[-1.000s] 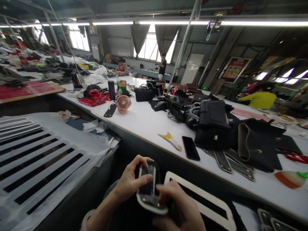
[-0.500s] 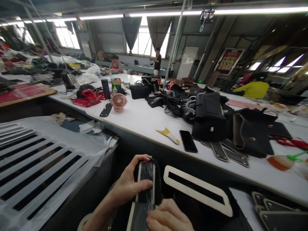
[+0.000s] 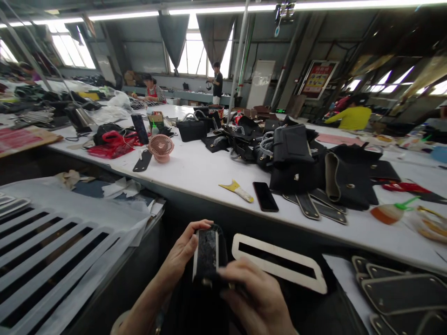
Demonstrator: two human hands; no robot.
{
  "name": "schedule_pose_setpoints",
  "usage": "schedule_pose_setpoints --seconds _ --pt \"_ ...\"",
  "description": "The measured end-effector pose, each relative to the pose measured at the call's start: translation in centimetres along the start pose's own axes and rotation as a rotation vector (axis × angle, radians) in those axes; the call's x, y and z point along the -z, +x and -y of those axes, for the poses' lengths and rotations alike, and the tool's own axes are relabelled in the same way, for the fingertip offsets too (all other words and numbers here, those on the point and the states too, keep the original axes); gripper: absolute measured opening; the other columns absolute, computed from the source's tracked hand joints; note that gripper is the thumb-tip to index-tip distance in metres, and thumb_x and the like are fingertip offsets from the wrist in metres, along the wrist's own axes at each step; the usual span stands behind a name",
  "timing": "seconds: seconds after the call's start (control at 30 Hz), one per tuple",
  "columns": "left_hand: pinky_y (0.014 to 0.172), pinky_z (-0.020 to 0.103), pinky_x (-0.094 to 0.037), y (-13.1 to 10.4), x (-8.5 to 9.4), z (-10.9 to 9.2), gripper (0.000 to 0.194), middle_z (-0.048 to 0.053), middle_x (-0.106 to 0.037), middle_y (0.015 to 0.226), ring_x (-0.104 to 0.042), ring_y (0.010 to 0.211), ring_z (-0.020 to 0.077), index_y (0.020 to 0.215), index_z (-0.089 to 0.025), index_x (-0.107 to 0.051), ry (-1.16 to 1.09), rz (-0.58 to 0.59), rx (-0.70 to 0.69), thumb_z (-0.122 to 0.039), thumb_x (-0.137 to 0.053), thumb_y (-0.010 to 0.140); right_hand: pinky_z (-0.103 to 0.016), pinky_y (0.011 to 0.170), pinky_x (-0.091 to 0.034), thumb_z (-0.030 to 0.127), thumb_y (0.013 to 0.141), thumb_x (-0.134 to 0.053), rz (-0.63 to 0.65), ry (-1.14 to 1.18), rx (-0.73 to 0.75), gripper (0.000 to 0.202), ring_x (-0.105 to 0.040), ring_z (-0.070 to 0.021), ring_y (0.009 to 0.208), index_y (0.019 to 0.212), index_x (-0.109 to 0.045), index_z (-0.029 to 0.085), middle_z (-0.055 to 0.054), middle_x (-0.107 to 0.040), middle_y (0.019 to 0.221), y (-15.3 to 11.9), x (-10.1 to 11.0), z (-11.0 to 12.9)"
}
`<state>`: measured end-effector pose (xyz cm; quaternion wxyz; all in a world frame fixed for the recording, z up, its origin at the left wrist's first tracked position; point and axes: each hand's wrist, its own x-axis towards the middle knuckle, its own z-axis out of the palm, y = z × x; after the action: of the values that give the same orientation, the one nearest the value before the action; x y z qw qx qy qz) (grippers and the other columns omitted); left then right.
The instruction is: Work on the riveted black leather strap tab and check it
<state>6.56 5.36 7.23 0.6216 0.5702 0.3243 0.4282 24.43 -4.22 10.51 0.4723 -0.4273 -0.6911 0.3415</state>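
My left hand [image 3: 181,253] grips a narrow black leather bag piece [image 3: 207,251] with pale strips along its long edges, held up from the far left side. Its fingers curl behind the top and the thumb presses the left edge. My right hand [image 3: 256,293] is at the piece's lower right corner, blurred, with fingers bent together; what they pinch is hidden. Just right of the piece lies a cream oblong frame [image 3: 279,263] with a long slot. Dark material under the hands is too dim to make out.
A white worktable [image 3: 195,179] runs across ahead, carrying a phone [image 3: 265,196], a yellow-ended tool [image 3: 236,190], a pink fan [image 3: 161,148] and black bags [image 3: 293,149]. Left is a slotted pale sheet [image 3: 70,242]. Stacked trimmed black straps [image 3: 401,293] lie at right. Several people work farther back.
The lower flap under the piece's lower end no longer shows. My right hand has risen to its lower right corner, and my left thumb has moved from its face to the edge.
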Motion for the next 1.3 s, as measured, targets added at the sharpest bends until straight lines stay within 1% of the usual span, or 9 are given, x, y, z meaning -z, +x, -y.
schedule_pose_setpoints --seconds 0.13,0.2,0.33,0.53,0.77,0.97,1.07,1.2,1.3 --pt "0.096 0.038 -0.044 -0.3 -0.5 -0.1 0.06 0.008 -0.056 0.134 -0.056 0.115 0.0301 0.108 -0.023 -0.064 -0.281 -0.057 0.122 -0.072 -0.038 0.086 -0.027 0.066 -0.045 0.033 0.086 -0.061 -0.105 0.215 -0.465 0.016 -0.058 -0.0173 0.074 0.086 -0.065 0.017 -0.003 -0.063 0.079 2.7 -0.4 -1.4" --pt "0.095 0.035 -0.045 -0.5 -0.4 -0.2 0.064 0.008 -0.056 0.135 -0.055 0.115 0.0296 0.11 -0.022 -0.065 -0.319 -0.085 0.133 -0.075 -0.04 0.083 -0.026 0.06 -0.039 0.034 0.082 -0.062 -0.09 0.17 -0.549 0.02 -0.051 -0.0146 0.066 0.073 -0.06 0.016 0.0 -0.057 0.069 2.7 -0.7 -1.8" --pt "0.085 0.032 -0.05 -0.6 -0.1 -0.4 0.059 0.009 -0.061 0.126 -0.061 0.101 0.0262 0.118 -0.022 -0.061 -0.248 -0.109 0.14 -0.068 -0.052 0.082 -0.025 0.058 -0.034 0.027 0.076 -0.061 -0.086 0.162 -0.617 0.016 -0.044 -0.013 0.062 0.066 -0.053 0.017 0.002 -0.049 0.063 1.2 -1.7 -2.2" --pt "0.076 0.028 -0.051 -0.5 -0.3 -0.7 0.045 0.007 -0.065 0.118 -0.064 0.087 0.0195 0.121 -0.022 -0.055 -0.161 -0.141 0.196 -0.053 -0.055 0.088 -0.026 0.058 -0.032 0.031 0.079 -0.055 -0.225 0.145 -0.611 0.02 -0.044 -0.0141 0.064 0.065 -0.047 0.019 0.002 -0.047 0.064 0.1 -3.9 -2.7" --pt "0.075 0.024 -0.051 -0.7 -0.3 -1.0 0.045 0.003 -0.067 0.114 -0.064 0.089 0.0176 0.12 -0.025 -0.055 -0.084 -0.241 0.223 -0.053 -0.06 0.085 -0.027 0.056 -0.029 0.037 0.081 -0.051 -0.271 0.09 -0.642 0.022 -0.04 -0.0137 0.06 0.067 -0.047 0.02 0.002 -0.045 0.063 0.2 -5.3 -3.1" --pt "0.082 0.023 -0.051 -0.7 -0.6 -0.9 0.037 0.0 -0.061 0.128 -0.062 0.106 0.0199 0.115 -0.029 -0.052 -0.102 -0.318 0.194 -0.051 -0.061 0.085 -0.026 0.055 -0.03 0.037 0.078 -0.054 -0.292 0.143 -0.65 0.023 -0.043 -0.0138 0.06 0.064 -0.046 0.02 0.002 -0.047 0.061 0.6 -5.4 -3.0" --pt "0.088 0.022 -0.049 -0.5 -0.6 -0.9 0.042 0.001 -0.057 0.135 -0.056 0.119 0.0208 0.124 -0.03 -0.048 -0.099 -0.321 0.186 -0.051 -0.055 0.089 -0.026 0.056 -0.032 0.036 0.077 -0.056 -0.287 0.154 -0.656 0.024 -0.044 -0.0143 0.06 0.064 -0.046 0.02 0.001 -0.047 0.06 0.7 -5.7 -3.1" --pt "0.09 0.023 -0.05 -0.7 -0.4 -0.3 0.047 0.001 -0.052 0.142 -0.055 0.122 0.0219 0.132 -0.031 -0.046 -0.124 -0.298 0.201 -0.056 -0.048 0.091 -0.026 0.054 -0.03 0.038 0.081 -0.056 -0.32 0.139 -0.602 0.026 -0.041 -0.0132 0.058 0.066 -0.045 0.02 0.003 -0.044 0.062 0.5 -6.5 -4.0" --pt "0.105 0.03 -0.042 -1.6 -0.4 1.0 0.054 0.002 -0.045 0.148 -0.043 0.135 0.0241 0.138 -0.03 -0.043 -0.118 -0.345 0.195 -0.057 -0.046 0.092 -0.026 0.055 -0.031 0.044 0.085 -0.055 -0.359 0.131 -0.55 0.031 -0.039 -0.0128 0.059 0.068 -0.045 0.02 0.003 -0.042 0.064 0.2 -6.8 -4.9"
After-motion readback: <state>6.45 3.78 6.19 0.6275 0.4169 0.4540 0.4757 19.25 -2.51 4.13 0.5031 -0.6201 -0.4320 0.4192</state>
